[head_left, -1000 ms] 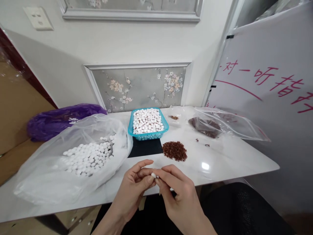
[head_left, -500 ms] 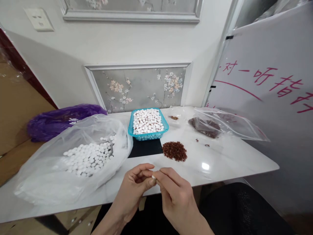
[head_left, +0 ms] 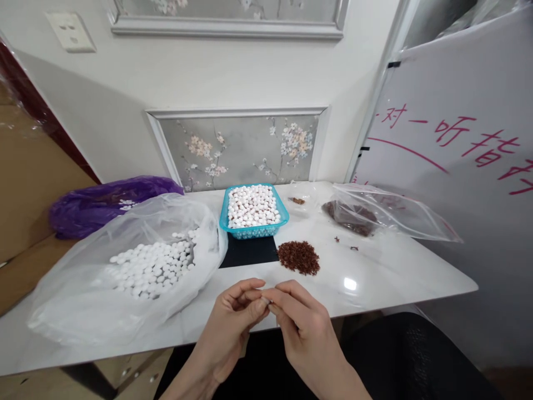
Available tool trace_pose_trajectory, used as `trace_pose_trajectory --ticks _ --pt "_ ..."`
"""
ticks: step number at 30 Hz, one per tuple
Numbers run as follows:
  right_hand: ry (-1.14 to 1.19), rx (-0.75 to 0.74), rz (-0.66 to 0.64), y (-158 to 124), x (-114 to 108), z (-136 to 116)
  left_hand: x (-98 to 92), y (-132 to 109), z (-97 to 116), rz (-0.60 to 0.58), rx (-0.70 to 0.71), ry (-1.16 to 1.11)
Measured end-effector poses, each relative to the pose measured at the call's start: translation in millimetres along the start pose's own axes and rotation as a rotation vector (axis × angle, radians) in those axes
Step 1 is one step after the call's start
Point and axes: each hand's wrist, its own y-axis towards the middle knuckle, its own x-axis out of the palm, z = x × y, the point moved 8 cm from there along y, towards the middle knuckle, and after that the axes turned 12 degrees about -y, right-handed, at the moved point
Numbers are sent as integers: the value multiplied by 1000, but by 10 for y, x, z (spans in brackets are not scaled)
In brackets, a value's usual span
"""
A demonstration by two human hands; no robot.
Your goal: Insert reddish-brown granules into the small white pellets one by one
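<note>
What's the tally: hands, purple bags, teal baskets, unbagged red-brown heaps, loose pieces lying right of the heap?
Hands: 2 (left hand, right hand)
Purple bag: 1
Teal basket: 1
Red-brown heap: 1
Loose pieces: 2
Total: 7

On my feed, fingertips (head_left: pixel 255 311) hide most of the small white piece (head_left: pixel 267 300), so I can't tell its shape; the white board with pink handwriting (head_left: pixel 453 89) runs off the right edge.

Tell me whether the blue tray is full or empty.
Full, or nearly so: white balls spread across the blue tray, reaching close to its rim and hiding its floor.
</note>
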Motion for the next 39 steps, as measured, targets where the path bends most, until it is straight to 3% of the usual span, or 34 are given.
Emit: trace_pose_trajectory --ticks 7,16,21,26,32,39 --pt "-35 -20 35 -34 58 16 -16 12 -26 -14 25 5" --pt "-29 -2 116 -6 75 27 -83 22 -53 73 145 -24" --pt "157 160 130 -1 -16 151 -15 11 -112 74 61 -239" --pt "311 359 260 -19 -267 387 80 -58 -118 82 -41 -329" --pt "268 389 137 51 -78 613 131 -63 -74 10 -8 -259" --pt "200 390 53 92 140 757 151 -11 63 8 105 -155"
